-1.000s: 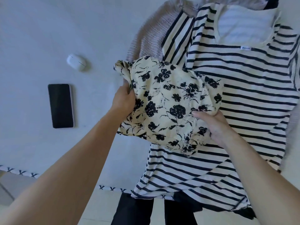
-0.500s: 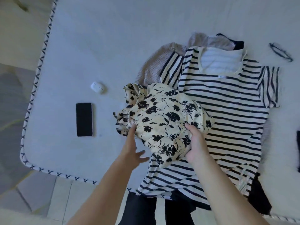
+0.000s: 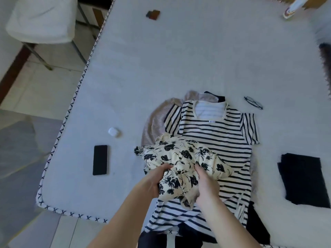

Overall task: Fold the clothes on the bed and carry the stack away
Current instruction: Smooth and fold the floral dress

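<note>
We grip the bunched floral garment [image 3: 184, 163] with our left hand [image 3: 154, 181] and right hand [image 3: 206, 183], fingers pinching its fabric, above the striped shirt [image 3: 220, 140] on the bed [image 3: 179, 59].

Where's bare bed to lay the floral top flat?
Biggest free patch: far half of the bed, beyond the striped shirt. Smaller gap between shirt and black folded garment. Crowded left: phone, earbud case.

A home bedroom: a white bed [image 3: 179, 59] with cross-stitched edging, clothes, a phone [image 3: 100, 159], earbud case [image 3: 113, 131] and glasses [image 3: 253, 102] on it, tiled floor [image 3: 44, 90] beside.
</note>
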